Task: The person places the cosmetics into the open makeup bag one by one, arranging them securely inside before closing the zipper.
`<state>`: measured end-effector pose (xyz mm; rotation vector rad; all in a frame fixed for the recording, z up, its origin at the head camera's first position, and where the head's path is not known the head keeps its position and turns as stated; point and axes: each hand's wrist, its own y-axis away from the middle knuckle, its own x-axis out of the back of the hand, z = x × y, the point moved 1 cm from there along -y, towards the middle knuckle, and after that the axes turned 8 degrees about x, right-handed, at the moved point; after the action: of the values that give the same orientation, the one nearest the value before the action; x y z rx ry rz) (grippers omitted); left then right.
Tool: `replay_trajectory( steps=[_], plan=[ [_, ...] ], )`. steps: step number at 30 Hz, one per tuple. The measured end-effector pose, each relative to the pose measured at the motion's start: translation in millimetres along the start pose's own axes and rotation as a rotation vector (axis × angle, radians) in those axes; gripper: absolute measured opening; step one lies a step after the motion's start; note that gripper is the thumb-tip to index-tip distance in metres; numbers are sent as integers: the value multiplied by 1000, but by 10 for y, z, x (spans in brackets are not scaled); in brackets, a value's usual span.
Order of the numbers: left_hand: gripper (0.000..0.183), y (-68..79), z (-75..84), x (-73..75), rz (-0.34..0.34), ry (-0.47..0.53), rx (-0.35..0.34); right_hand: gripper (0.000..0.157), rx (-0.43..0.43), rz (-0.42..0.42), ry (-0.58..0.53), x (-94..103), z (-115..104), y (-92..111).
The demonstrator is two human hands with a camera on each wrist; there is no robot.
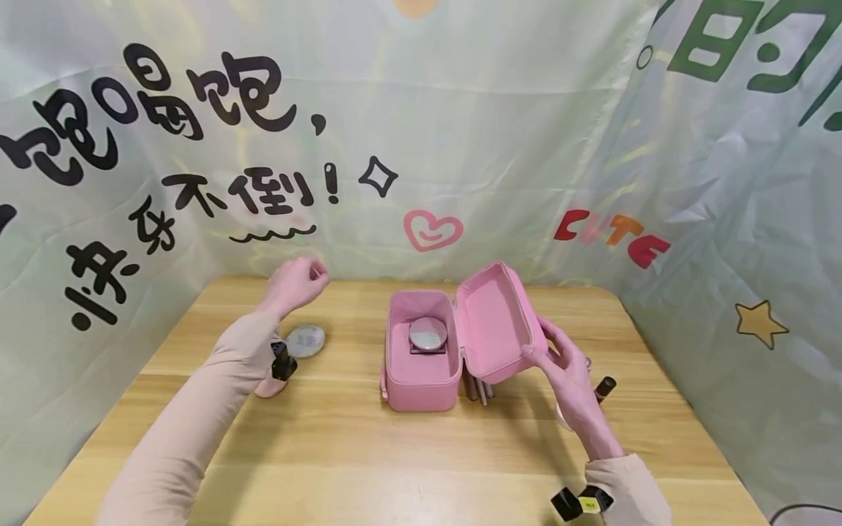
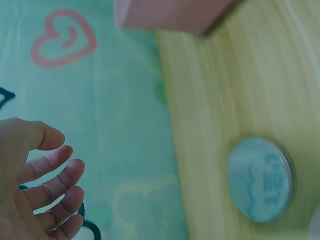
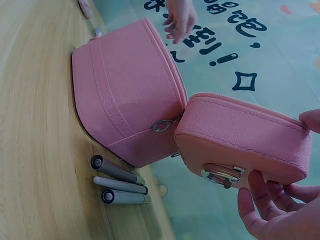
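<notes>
A pink zip-up cosmetic case (image 1: 424, 394) stands on the table with its lid (image 1: 496, 321) swung out to the right. My right hand (image 1: 569, 372) grips the lid, thumb at the rim and fingers on its outer face, near the metal buckle (image 3: 222, 174). Inside the case sits a round compact-like thing (image 1: 428, 333) on something dark and flat. My left hand (image 1: 296, 285) hovers left of the case, fingers loosely bent, holding nothing. A flat round tin-like disc (image 2: 260, 180) lies on the table near the left wrist.
Several pen-like sticks (image 3: 120, 182) lie right of the case. Past the right hand is a black-capped tube (image 1: 605, 389), with a partly hidden white thing (image 1: 563, 418). A pink object (image 1: 271, 387) shows under the left sleeve. Printed cloth (image 1: 513, 146) hangs behind the table (image 1: 368, 467).
</notes>
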<state>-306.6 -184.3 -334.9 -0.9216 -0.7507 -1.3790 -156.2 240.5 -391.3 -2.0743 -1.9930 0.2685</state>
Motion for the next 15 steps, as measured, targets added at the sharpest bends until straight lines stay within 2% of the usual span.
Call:
replay_trajectory(
  steps=[9, 15],
  plan=[
    [29, 47, -327, 35, 39, -41, -28, 64, -9, 6, 1, 7, 1, 12],
    [44, 73, -588, -5, -2, -25, -55, 64, -6, 4, 4, 17, 2, 6]
  ],
)
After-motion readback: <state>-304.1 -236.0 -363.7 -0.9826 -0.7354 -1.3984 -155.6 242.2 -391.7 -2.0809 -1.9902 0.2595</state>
